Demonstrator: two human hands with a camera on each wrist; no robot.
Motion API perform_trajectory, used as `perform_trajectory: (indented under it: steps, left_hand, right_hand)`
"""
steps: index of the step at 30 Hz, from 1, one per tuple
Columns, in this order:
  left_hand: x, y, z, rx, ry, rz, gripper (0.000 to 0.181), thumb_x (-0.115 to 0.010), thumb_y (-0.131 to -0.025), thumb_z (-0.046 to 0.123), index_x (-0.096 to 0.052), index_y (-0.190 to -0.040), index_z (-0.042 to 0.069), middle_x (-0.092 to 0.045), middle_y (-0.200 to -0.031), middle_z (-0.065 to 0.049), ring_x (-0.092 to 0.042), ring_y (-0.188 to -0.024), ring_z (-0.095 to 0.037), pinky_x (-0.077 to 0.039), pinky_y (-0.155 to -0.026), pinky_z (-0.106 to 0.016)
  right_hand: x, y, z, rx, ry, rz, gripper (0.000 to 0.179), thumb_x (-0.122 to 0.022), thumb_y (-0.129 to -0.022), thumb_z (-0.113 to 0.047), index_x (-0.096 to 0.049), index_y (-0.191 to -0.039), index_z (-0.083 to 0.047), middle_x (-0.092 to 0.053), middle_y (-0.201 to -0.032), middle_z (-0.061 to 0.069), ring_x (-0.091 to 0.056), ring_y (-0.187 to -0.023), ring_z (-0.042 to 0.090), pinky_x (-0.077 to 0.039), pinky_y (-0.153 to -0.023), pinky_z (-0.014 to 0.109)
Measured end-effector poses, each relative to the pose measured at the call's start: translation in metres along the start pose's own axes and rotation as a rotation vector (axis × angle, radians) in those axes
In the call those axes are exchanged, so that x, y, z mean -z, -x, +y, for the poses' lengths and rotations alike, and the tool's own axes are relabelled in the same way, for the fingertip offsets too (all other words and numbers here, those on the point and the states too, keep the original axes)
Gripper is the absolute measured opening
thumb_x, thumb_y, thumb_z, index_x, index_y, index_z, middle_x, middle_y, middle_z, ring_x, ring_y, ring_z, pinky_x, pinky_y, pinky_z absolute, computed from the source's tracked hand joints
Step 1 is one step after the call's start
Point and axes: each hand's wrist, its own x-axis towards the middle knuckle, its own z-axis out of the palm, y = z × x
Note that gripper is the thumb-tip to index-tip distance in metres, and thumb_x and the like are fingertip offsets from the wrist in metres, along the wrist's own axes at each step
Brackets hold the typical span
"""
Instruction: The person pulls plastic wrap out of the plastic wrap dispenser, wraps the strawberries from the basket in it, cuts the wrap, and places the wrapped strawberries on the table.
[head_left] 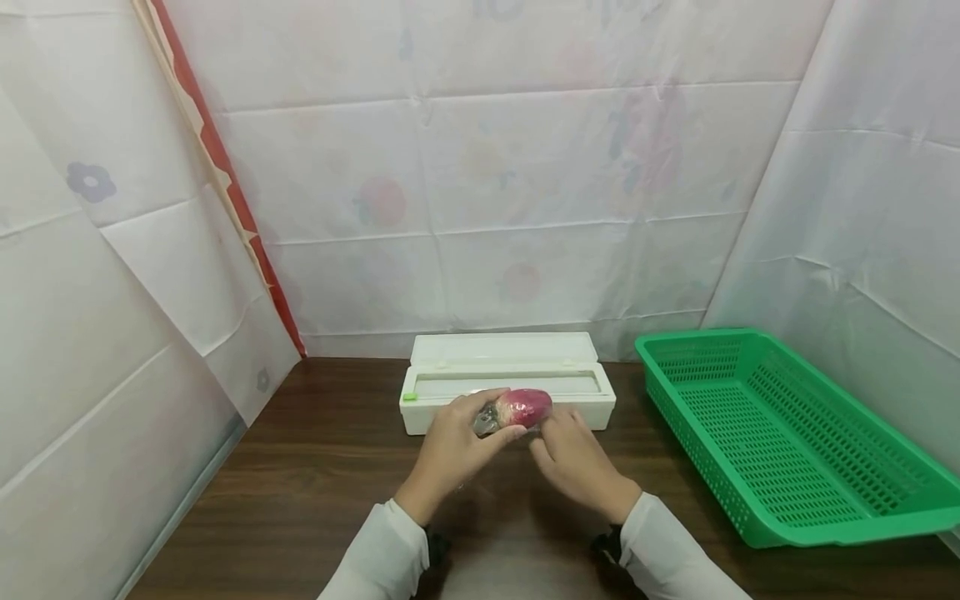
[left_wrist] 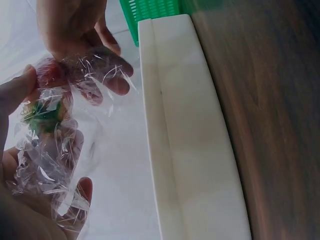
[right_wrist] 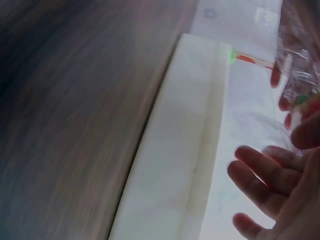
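Observation:
In the head view my left hand (head_left: 453, 446) grips a pinkish-red, fruit-like piece (head_left: 527, 407) wrapped in clear film, pale toward its left end. The left wrist view shows green (left_wrist: 44, 116) at one end of it, with crumpled cling film (left_wrist: 47, 160) spread over the left fingers. My right hand (head_left: 579, 457) is at the piece's right end, its fingers loosely bent and apart in the right wrist view, film lying against the fingertips. Just behind both hands stands a white cling film dispenser box (head_left: 506, 415), lid (head_left: 506, 348) raised, a green slider (head_left: 409, 397) at its left end.
A green perforated basket (head_left: 765, 450) stands on the right of the dark wooden table (head_left: 315, 467). White printed sheeting (head_left: 480, 183) walls the back and both sides. A red strip (head_left: 247, 217) runs down the left corner.

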Motion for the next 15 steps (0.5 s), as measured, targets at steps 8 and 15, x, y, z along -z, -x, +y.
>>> perform_trajectory:
  steps: [8, 15]
  left_hand:
    - [0.003, 0.000, 0.000, -0.049, 0.017, -0.038, 0.054, -0.071, -0.074, 0.054, -0.063, -0.117, 0.023, -0.068, -0.105, 0.006, -0.057, -0.091, -0.002, -0.054, -0.074, -0.033]
    - [0.006, 0.000, 0.001, -0.056, 0.054, -0.070, 0.052, -0.073, -0.074, 0.051, -0.062, -0.117, 0.024, -0.066, -0.110, 0.010, -0.054, -0.101, 0.000, -0.053, -0.085, -0.034]
  right_hand:
    - [0.003, -0.001, 0.009, 0.035, -0.057, 0.110, 0.017, -0.051, -0.091, -0.014, -0.065, -0.083, -0.019, -0.064, -0.090, -0.005, -0.053, -0.094, 0.014, -0.043, -0.088, 0.050]
    - [-0.003, -0.004, 0.012, 0.030, -0.341, 0.182, 0.013, -0.062, -0.087, -0.008, -0.070, -0.094, -0.015, -0.070, -0.086, -0.003, -0.059, -0.081, 0.004, -0.055, -0.070, 0.035]
